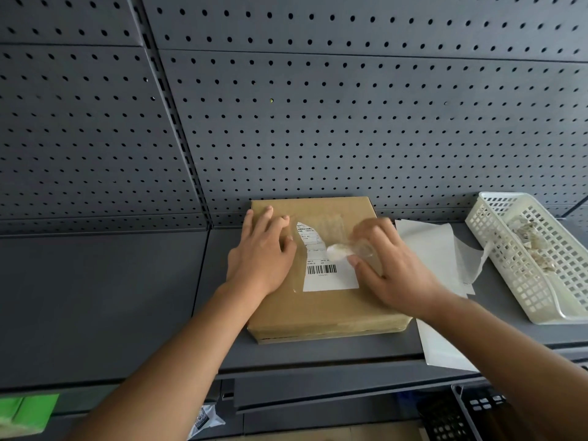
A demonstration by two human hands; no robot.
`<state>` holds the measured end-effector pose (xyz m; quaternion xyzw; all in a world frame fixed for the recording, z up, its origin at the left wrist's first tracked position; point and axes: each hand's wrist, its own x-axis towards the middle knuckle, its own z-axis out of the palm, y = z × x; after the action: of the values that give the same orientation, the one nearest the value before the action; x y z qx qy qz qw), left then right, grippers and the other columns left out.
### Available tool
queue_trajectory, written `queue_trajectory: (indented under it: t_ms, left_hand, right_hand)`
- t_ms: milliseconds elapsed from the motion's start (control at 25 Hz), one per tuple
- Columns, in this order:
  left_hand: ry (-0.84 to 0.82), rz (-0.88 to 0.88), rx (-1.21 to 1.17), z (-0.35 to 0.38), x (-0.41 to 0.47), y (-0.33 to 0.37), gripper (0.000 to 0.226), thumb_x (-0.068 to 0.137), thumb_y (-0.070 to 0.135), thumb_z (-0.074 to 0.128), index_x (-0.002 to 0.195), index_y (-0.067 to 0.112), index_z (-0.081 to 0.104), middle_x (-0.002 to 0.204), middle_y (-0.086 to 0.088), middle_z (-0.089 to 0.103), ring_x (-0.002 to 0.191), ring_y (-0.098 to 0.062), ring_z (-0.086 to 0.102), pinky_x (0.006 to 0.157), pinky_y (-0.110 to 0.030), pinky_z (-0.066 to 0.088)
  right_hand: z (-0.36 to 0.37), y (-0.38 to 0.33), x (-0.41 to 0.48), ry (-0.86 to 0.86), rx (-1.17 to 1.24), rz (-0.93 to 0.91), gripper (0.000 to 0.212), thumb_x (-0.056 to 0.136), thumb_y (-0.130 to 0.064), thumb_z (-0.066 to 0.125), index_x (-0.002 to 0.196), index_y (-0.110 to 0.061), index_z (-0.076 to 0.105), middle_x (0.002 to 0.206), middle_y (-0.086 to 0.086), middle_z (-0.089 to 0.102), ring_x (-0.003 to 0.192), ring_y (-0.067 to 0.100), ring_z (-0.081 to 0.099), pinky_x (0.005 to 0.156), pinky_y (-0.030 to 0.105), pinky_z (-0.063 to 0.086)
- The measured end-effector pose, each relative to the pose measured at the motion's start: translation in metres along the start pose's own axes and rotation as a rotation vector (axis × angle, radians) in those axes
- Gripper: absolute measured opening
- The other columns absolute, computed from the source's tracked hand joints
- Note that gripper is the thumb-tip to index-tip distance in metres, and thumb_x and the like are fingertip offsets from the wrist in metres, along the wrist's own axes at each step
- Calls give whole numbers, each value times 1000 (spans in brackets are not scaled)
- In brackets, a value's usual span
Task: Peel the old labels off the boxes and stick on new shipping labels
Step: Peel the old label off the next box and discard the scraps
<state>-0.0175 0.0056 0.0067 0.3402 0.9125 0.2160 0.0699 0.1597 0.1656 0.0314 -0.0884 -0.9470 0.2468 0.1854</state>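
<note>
A flat brown cardboard box (321, 310) lies on the grey shelf (101, 297). On its top is a white old label (331, 278) with a barcode; its upper right part is torn away, leaving a shiny patch. My left hand (264, 253) lies flat on the box's left side, fingers spread. My right hand (391, 268) pinches a curled strip of the peeled label (339, 251) above the box's right side. The hand looks blurred.
White sheets of paper (436, 249) lie under and right of the box. A white plastic basket (534, 259) at the far right holds crumpled label scraps. A grey pegboard wall (318, 106) rises behind the shelf. Below the shelf edge are a black crate (471, 412) and a green item (25, 412).
</note>
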Motion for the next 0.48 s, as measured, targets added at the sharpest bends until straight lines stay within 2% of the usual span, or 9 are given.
queue_trajectory:
  t_ms: [80, 160, 200, 280, 400, 480]
  left_hand:
    - [4, -2, 7, 0, -1, 0, 41, 104, 43, 32, 145, 41, 34, 165, 16, 8, 153, -12, -6, 102, -51, 43]
    - [11, 0, 8, 0, -1, 0, 39, 104, 43, 32, 143, 42, 36, 165, 16, 9, 153, -12, -5, 100, -50, 43]
    - [12, 0, 5, 0, -1, 0, 39, 104, 42, 31, 143, 42, 36, 165, 16, 9, 153, -12, -5, 100, -50, 43]
    - [11, -4, 1, 0, -1, 0, 40, 104, 42, 30, 143, 42, 36, 165, 16, 9, 153, -12, -5, 101, -51, 43]
    - [20, -2, -2, 1, 0, 0, 41, 103, 41, 30, 143, 41, 37, 165, 16, 10, 153, -12, -4, 102, -50, 42]
    - [35, 6, -1, 2, 0, -1, 41, 103, 40, 31, 143, 41, 37, 164, 15, 11, 153, -13, -3, 101, -51, 43]
  right_hand:
    - [4, 9, 11, -96, 9, 102, 47, 92, -48, 57, 130, -23, 46, 132, -16, 45, 117, 0, 46, 95, 17, 39]
    - [15, 14, 12, -109, -99, 71, 48, 91, -52, 54, 130, -24, 54, 134, -14, 53, 123, 6, 49, 101, 29, 44]
    - [20, 16, 11, -76, -143, 52, 44, 92, -50, 48, 124, -24, 62, 130, -13, 58, 119, 10, 55, 96, 35, 50]
    - [26, 14, 8, 14, -186, 37, 42, 94, -45, 38, 112, -23, 70, 116, -13, 65, 98, 17, 65, 75, 41, 57]
    - [30, 1, -7, 90, -215, -16, 38, 98, -39, 39, 105, -19, 71, 103, -9, 65, 76, 24, 67, 54, 41, 56]
    - [28, -13, -24, 84, -208, -42, 34, 99, -33, 40, 103, -16, 69, 99, -5, 63, 69, 26, 64, 48, 40, 53]
